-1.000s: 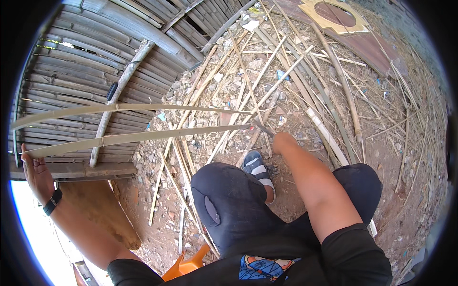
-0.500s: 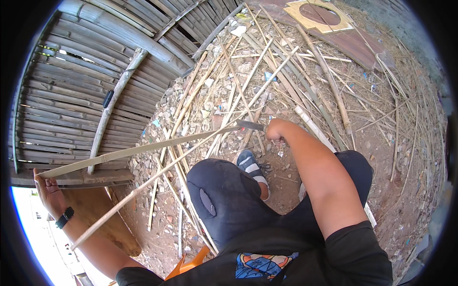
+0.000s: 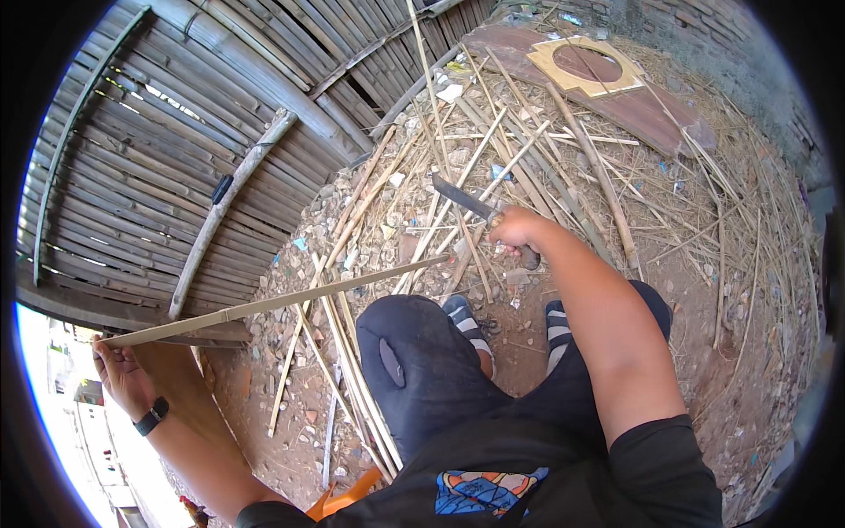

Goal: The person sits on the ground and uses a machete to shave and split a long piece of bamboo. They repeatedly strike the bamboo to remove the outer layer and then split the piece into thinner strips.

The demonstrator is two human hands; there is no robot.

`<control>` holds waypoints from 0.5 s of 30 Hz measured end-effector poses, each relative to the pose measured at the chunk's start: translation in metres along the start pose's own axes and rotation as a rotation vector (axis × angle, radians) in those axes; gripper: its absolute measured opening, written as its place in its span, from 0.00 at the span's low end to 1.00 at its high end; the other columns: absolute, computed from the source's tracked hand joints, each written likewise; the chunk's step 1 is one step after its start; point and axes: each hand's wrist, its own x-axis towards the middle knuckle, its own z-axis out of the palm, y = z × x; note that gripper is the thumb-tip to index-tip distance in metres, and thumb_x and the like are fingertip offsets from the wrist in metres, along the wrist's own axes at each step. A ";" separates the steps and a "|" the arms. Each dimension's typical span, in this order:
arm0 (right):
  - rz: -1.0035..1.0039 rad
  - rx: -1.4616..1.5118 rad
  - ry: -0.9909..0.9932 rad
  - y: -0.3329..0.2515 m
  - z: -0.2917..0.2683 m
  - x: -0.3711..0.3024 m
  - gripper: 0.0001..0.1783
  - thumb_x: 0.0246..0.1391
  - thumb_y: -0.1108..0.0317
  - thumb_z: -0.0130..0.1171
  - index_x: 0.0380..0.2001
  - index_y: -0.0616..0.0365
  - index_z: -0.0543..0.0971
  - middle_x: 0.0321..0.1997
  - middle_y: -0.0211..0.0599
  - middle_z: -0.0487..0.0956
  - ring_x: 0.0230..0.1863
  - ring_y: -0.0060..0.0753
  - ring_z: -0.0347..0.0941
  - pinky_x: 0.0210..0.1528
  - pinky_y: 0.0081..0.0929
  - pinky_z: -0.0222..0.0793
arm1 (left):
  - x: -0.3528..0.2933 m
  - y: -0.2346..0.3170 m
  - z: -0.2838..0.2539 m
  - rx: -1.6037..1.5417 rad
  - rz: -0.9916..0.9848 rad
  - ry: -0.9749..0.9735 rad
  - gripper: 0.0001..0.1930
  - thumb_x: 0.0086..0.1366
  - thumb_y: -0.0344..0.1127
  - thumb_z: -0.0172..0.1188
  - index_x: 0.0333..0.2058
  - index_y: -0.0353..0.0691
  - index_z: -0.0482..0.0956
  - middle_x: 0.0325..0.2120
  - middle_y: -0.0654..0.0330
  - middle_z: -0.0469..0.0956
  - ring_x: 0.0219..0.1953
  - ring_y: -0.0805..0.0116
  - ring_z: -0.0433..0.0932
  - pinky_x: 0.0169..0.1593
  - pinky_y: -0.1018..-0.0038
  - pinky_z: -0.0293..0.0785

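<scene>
My left hand (image 3: 126, 380), with a dark watch (image 3: 151, 417) on its wrist, grips one end of a long flat bamboo strip (image 3: 264, 305). The strip slants across to the middle, and its far end hangs above the stony ground. My right hand (image 3: 518, 231) is closed round the handle of a large knife (image 3: 464, 197). Its dark blade points up and to the left, apart from the strip. Between my hands is my bent knee in dark trousers (image 3: 422, 361).
Bamboo sticks (image 3: 594, 167) and straw litter the rubble beyond my feet. A slatted bamboo wall (image 3: 132, 194) rises on the left. At the far right lies a brown board (image 3: 506, 40) bearing a yellow frame (image 3: 572, 77) with a round opening. Something orange (image 3: 348, 495) is beside my left hip.
The knife has swung from the strip's far end, its blade now tilted up. A thin stick that crossed my left forearm is gone from there. My left hand moved slightly right and down.
</scene>
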 end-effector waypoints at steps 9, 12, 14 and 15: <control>-0.084 0.138 0.003 -0.004 -0.039 -0.070 0.29 0.53 0.71 0.65 0.54 0.69 0.64 0.22 0.32 0.72 0.18 0.21 0.66 0.18 0.25 0.64 | -0.020 0.086 0.068 -0.056 0.221 -0.159 0.18 0.74 0.38 0.52 0.56 0.33 0.72 0.52 0.57 0.77 0.50 0.71 0.76 0.55 0.72 0.72; -0.113 0.267 -0.008 0.002 -0.037 -0.084 0.21 0.54 0.72 0.64 0.48 0.66 0.68 0.24 0.32 0.74 0.19 0.20 0.66 0.19 0.24 0.65 | -0.013 0.112 0.095 -0.113 0.285 -0.440 0.19 0.75 0.37 0.51 0.56 0.30 0.71 0.50 0.56 0.76 0.49 0.69 0.74 0.57 0.69 0.69; -0.133 0.276 0.010 0.002 -0.037 -0.087 0.22 0.54 0.72 0.63 0.49 0.65 0.67 0.25 0.33 0.75 0.18 0.20 0.66 0.20 0.24 0.65 | -0.008 0.130 0.114 -0.152 0.345 -0.492 0.19 0.74 0.38 0.51 0.56 0.30 0.72 0.49 0.55 0.76 0.49 0.68 0.73 0.57 0.67 0.68; -0.141 0.287 -0.026 0.002 -0.038 -0.089 0.29 0.55 0.68 0.65 0.56 0.64 0.66 0.27 0.32 0.77 0.19 0.19 0.65 0.21 0.24 0.64 | -0.014 0.140 0.119 -0.162 0.384 -0.396 0.20 0.74 0.38 0.52 0.56 0.29 0.72 0.48 0.55 0.75 0.48 0.67 0.73 0.57 0.67 0.68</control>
